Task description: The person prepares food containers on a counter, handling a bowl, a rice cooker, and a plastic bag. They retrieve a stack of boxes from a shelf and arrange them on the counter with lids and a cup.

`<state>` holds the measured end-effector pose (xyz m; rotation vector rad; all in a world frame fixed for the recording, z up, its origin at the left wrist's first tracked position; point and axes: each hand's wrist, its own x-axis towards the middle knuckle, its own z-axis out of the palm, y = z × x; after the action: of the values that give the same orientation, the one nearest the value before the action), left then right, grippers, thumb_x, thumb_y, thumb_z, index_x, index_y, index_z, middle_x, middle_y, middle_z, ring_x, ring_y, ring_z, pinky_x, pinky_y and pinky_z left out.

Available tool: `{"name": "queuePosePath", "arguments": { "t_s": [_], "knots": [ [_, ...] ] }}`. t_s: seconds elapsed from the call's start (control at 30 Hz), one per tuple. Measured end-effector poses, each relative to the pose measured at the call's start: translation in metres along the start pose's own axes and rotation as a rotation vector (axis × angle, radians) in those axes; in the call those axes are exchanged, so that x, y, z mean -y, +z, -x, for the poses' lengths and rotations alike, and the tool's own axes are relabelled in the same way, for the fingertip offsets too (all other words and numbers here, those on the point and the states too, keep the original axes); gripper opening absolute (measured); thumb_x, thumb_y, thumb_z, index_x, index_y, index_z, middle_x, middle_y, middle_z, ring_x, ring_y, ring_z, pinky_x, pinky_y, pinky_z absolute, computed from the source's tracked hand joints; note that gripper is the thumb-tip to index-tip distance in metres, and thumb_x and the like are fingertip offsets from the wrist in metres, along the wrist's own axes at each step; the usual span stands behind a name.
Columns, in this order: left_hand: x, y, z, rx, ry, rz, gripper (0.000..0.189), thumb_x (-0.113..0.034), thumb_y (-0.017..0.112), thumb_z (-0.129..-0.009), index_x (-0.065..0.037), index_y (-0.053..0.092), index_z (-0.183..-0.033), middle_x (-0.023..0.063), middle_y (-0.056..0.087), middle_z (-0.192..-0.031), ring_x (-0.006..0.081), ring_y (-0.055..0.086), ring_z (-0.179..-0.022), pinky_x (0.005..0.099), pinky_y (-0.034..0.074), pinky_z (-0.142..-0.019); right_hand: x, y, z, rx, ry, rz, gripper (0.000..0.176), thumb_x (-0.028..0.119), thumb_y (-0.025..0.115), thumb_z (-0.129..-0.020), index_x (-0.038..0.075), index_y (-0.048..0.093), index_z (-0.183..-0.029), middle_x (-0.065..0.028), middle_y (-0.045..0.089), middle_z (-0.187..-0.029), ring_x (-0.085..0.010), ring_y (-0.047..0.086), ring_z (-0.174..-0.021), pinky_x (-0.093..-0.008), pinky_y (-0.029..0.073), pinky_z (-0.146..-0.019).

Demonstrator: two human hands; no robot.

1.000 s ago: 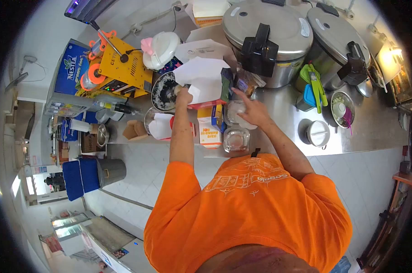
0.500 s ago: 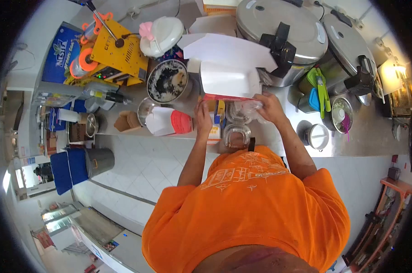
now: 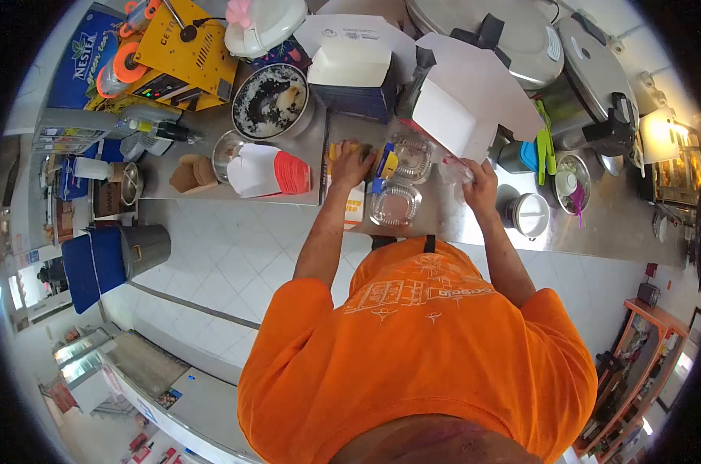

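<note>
My left hand [image 3: 350,166] reaches over a small yellow-and-brown item on the steel counter, its fingers apart and touching it. Just right of it stands a blue-and-yellow box [image 3: 384,164]. Two clear plastic clamshell containers [image 3: 397,204] lie between my hands. My right hand [image 3: 482,188] has its fingers closed at a crumpled clear plastic bag [image 3: 454,172], by the lower edge of a tilted white carton with red sides [image 3: 448,116]. That carton's flaps stand open. Left of it is a stack of dark-sided cartons [image 3: 352,93].
Red-and-white cartons [image 3: 291,172] and a pot with white residue [image 3: 270,100] stand left. A yellow sealing machine [image 3: 186,62] is behind them. Large lidded cookers [image 3: 590,73] line the back right. A white-lidded container [image 3: 531,215] and a bowl [image 3: 572,185] are at right.
The open white carton has shifted right and tilted, revealing the dark-sided stack. My left hand has let go of it and moved onto the yellow-and-brown item. My right hand has moved slightly right.
</note>
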<state>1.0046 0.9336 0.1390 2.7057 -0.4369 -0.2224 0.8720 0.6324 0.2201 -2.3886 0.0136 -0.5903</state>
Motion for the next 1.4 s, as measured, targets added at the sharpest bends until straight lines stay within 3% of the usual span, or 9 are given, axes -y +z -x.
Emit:
{"name": "queuePosePath", "arguments": {
  "t_s": [0.17, 0.5, 0.67, 0.8, 1.03, 1.1, 1.13, 1.23, 1.4],
  "knots": [
    [0.014, 0.0, 0.017, -0.51, 0.008, 0.259, 0.046, -0.039, 0.065, -0.089, -0.012, 0.059, -0.125, 0.0157, 0.052, -0.13, 0.0356, 0.048, -0.122, 0.0518, 0.032, -0.105, -0.021, -0.015, 0.043, -0.025, 0.032, 0.032, 0.044, -0.003, 0.066, -0.06, 0.011, 0.067, -0.103, -0.0182, 0.061, -0.099, -0.0386, 0.061, -0.092, -0.0417, 0.051, -0.076],
    [-0.061, -0.052, 0.088, -0.238, 0.178, 0.23, 0.065, -0.033, 0.072, -0.081, -0.004, 0.049, -0.134, 0.0233, 0.056, -0.128, 0.0391, 0.054, -0.118, 0.0465, 0.044, -0.098, -0.04, -0.031, 0.203, 0.207, 0.458, 0.195, 0.034, 0.001, 0.066, -0.071, 0.006, 0.066, -0.104, -0.0187, 0.06, -0.087, -0.0404, 0.061, -0.08, -0.0466, 0.05, -0.068],
    [-0.071, -0.054, 0.065, -0.513, 0.101, 0.277, 0.03, -0.026, 0.074, -0.079, -0.001, 0.066, -0.095, 0.0186, 0.067, -0.082, 0.0361, 0.067, -0.075, 0.0429, 0.052, -0.065, -0.036, -0.027, 0.204, 0.192, 0.552, 0.322, 0.029, 0.015, 0.07, -0.075, 0.013, 0.065, -0.104, -0.0151, 0.059, -0.086, -0.037, 0.06, -0.081, -0.0467, 0.051, -0.068],
    [-0.138, -0.15, 0.066, -0.261, 0.114, 0.63, 0.03, -0.021, 0.076, -0.075, -0.001, 0.067, -0.094, 0.0151, 0.067, -0.073, 0.0223, 0.067, -0.065, 0.0352, 0.051, -0.061, -0.039, -0.034, 0.202, 0.171, 0.591, 0.388, 0.027, 0.016, 0.071, -0.075, 0.012, 0.065, -0.101, -0.015, 0.059, -0.086, -0.0375, 0.061, -0.08, -0.0468, 0.051, -0.068],
    [-0.155, 0.062, 0.048, 0.363, 0.022, 0.825, 0.054, -0.035, 0.083, -0.068, 0.0, 0.067, -0.107, 0.0123, 0.071, -0.081, 0.018, 0.066, -0.071, 0.0346, 0.051, -0.066, -0.033, -0.062, 0.181, -0.1, 0.537, 0.254, 0.034, 0.002, 0.064, -0.068, 0.01, 0.067, -0.101, -0.0161, 0.057, -0.083, -0.0383, 0.059, -0.08, -0.0464, 0.048, -0.068],
    [-0.166, 0.106, 0.066, -0.031, 0.218, 0.772, 0.072, -0.041, 0.084, -0.067, 0.001, 0.06, -0.121, 0.0136, 0.07, -0.086, 0.0225, 0.067, -0.075, 0.0336, 0.052, -0.07, -0.035, -0.07, 0.179, -0.192, 0.469, 0.165, 0.037, 0.0, 0.064, -0.067, 0.009, 0.067, -0.103, -0.0163, 0.058, -0.086, -0.0385, 0.059, -0.082, -0.0454, 0.049, -0.071],
    [-0.19, 0.033, 0.073, 0.379, -0.018, 0.802, 0.084, -0.04, 0.083, -0.073, 0.003, 0.048, -0.135, 0.0227, 0.058, -0.127, 0.0306, 0.055, -0.121, 0.042, 0.042, -0.103, -0.032, -0.075, 0.174, -0.203, 0.44, 0.125, 0.044, -0.003, 0.063, -0.065, 0.008, 0.067, -0.107, -0.0185, 0.061, -0.094, -0.0388, 0.061, -0.089, -0.0432, 0.05, -0.077],
    [-0.158, 0.047, 0.078, -0.261, 0.127, 0.428, 0.098, -0.048, 0.082, -0.072, 0.002, 0.036, -0.143, 0.0286, 0.039, -0.144, 0.037, 0.036, -0.137, 0.0459, 0.03, -0.112, -0.025, -0.081, 0.174, -0.188, 0.488, 0.156, 0.046, -0.006, 0.061, -0.063, 0.006, 0.067, -0.108, -0.0201, 0.063, -0.102, -0.0389, 0.062, -0.095, -0.0416, 0.051, -0.081],
    [-0.084, 0.008, 0.055, -0.211, -0.489, 0.119, 0.125, -0.067, 0.082, -0.057, -0.019, 0.02, -0.154, 0.0318, -0.005, -0.155, 0.057, -0.005, -0.141, 0.0696, 0.01, -0.11, -0.031, -0.061, 0.187, -0.205, 0.508, 0.044, 0.045, -0.004, 0.058, -0.064, 0.004, 0.066, -0.108, -0.0217, 0.063, -0.103, -0.04, 0.062, -0.096, -0.0424, 0.051, -0.082]
  ]
}}
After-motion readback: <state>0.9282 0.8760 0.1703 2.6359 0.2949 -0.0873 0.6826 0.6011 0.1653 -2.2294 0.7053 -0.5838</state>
